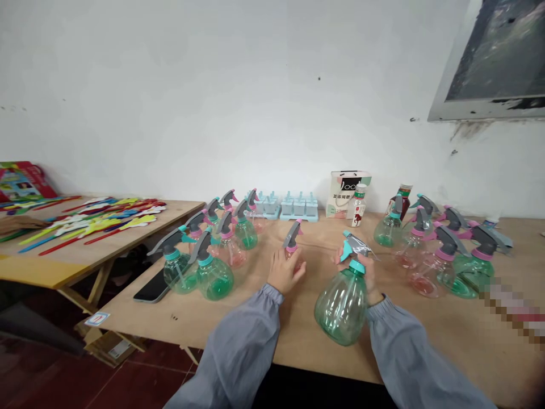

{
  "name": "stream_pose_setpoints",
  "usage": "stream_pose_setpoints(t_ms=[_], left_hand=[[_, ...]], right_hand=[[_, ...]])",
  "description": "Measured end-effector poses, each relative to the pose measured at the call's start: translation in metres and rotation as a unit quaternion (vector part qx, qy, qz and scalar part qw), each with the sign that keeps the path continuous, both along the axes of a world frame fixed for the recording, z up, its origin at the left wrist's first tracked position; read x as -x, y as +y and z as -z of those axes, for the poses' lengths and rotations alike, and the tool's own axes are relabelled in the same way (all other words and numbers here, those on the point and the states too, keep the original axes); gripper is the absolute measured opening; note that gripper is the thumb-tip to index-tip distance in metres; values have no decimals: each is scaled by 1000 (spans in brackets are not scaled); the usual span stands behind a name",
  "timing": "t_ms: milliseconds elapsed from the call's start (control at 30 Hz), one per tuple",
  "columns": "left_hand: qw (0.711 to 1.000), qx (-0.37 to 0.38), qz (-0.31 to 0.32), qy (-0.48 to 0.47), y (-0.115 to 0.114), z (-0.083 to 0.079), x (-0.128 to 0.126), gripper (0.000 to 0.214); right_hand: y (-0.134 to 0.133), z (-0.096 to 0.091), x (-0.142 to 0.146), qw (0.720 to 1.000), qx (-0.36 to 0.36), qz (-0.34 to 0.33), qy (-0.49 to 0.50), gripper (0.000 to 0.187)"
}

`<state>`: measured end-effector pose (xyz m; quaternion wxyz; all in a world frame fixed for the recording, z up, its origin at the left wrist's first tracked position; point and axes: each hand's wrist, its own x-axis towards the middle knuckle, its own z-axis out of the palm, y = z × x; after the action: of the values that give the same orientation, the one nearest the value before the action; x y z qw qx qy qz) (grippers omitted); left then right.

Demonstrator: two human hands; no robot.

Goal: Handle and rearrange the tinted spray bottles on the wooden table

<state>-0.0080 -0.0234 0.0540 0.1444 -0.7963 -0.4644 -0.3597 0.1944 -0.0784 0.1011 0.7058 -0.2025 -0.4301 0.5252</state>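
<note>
Green bottle [340,311], up front and tipped, its neck leaning right, and the right hand [370,276] has it, clamped around the head and neck with fingertips by the teal trigger! The round body hangs below that grip, a little green liquid low inside; whether its base touches the table [187,313], I can't tell.

Over to the left hand [284,271], fingers curled around the pink bottle [292,234], which stands upright farther back, its grey head poking above the knuckles. Hands apart, then, one bottle each, with bare tabletop between them!

Out wide, beyond the left hand, it's a crowd: the left cluster [215,279], teal and pink collars mixed, with a phone [152,287] lying just beside it. Beyond the right hand, the right cluster [429,276] packs in tight. Straight ahead near the wall, pale blue moulds [298,207], then a bag [338,194] with a white bottle [358,209] in front of it!
</note>
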Motion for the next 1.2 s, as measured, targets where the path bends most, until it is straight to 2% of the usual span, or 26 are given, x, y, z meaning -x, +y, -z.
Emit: stream_pose_setpoints(t_ms=[167, 333, 500, 667, 833, 967, 1033, 1200], left_hand=[[1000, 11, 2, 2, -1, -2, 0, 43], [1000, 9, 1, 2, -2, -2, 0, 44], [1000, 7, 4, 3, -2, -2, 1, 43], [1000, 5, 6, 6, -2, -2, 2, 43], [1000, 9, 4, 11, -2, -1, 2, 44], [1000, 18, 1, 13, -3, -2, 1, 45], [1000, 18, 3, 10, -3, -2, 1, 44], [1000, 25, 12, 4, -4, -2, 0, 42]], right_hand=[[2, -3, 0, 999, 14, -7, -44, 29], [1, -1, -2, 998, 11, 54, -42, 26], [0, -1, 0, 998, 23, 12, -53, 28], [3, 2, -5, 993, 21, 62, -98, 28], [4, 4, -6, 992, 39, 4, -118, 35], [-1, 1, -8, 989, 42, 96, -104, 30], [-2, -1, -10, 987, 47, 116, -99, 30], [-3, 1, -17, 993, 37, 61, -94, 36]])
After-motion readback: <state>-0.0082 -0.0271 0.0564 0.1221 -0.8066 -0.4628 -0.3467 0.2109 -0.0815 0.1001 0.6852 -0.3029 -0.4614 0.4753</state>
